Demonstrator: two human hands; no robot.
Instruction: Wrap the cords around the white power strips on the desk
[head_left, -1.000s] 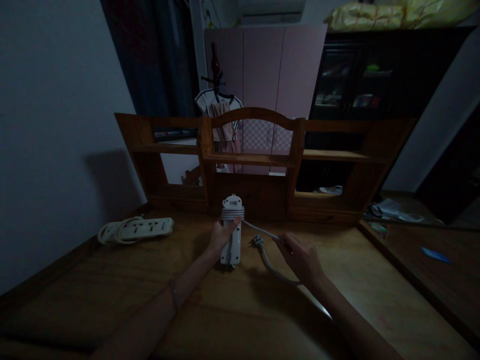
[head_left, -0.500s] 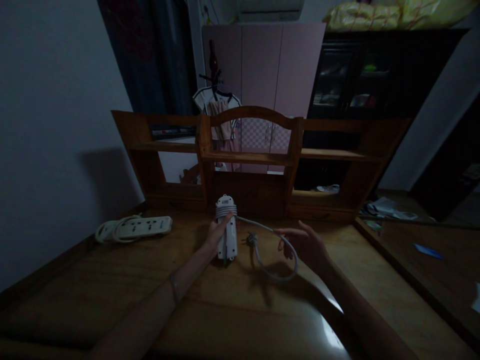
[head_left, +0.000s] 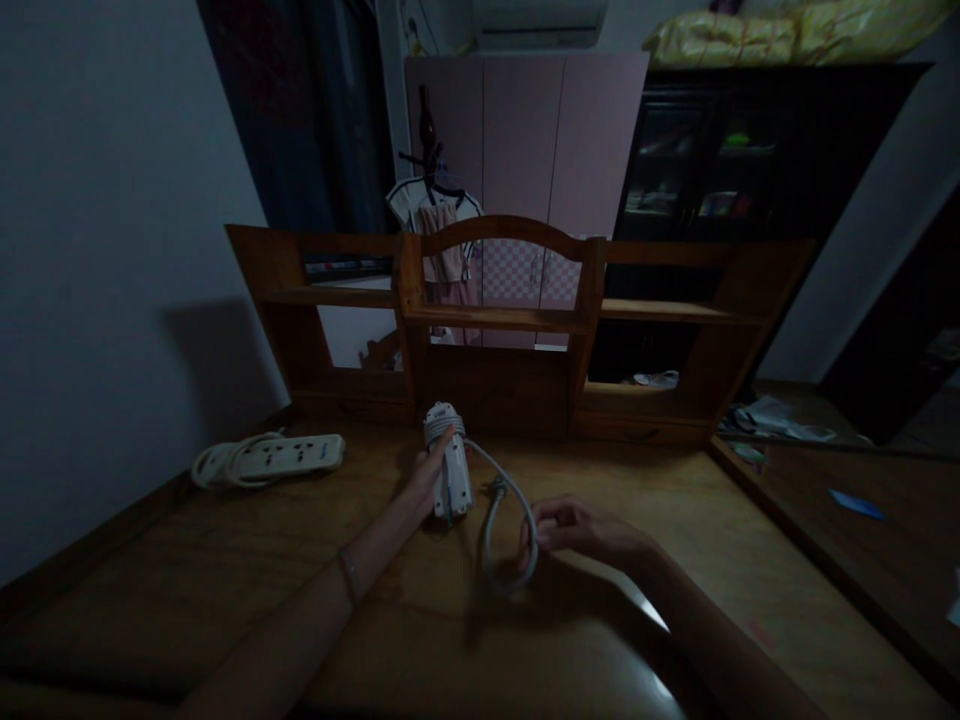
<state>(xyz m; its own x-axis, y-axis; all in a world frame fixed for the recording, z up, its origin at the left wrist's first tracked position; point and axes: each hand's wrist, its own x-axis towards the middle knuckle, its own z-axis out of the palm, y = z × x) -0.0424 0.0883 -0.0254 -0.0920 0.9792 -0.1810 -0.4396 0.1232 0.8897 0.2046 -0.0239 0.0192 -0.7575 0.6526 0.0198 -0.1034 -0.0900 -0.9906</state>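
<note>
My left hand (head_left: 429,480) is closed around a white power strip (head_left: 454,478), held with its screwed back side up. Several turns of its cord are wound around the far end of the strip. From there the loose cord (head_left: 493,462) loops to the right, and its plug (head_left: 498,486) hangs beside the strip. My right hand (head_left: 562,527) has its fingers curled on the right side of the loop, closed on the cord. Some of those fingertips are dim and partly behind the cord.
A second white power strip (head_left: 296,455), its cord coiled at one end, lies on the wooden desk (head_left: 405,620) at the left by the wall. A wooden shelf unit (head_left: 495,318) lines the desk's far edge. Beyond it stand a pink wardrobe (head_left: 521,140) and a dark cabinet (head_left: 810,150).
My right hand has moved left and down, from fingers spread at the cord to curled on it. The cord loop has shifted left and narrowed. The held strip has tilted slightly.
</note>
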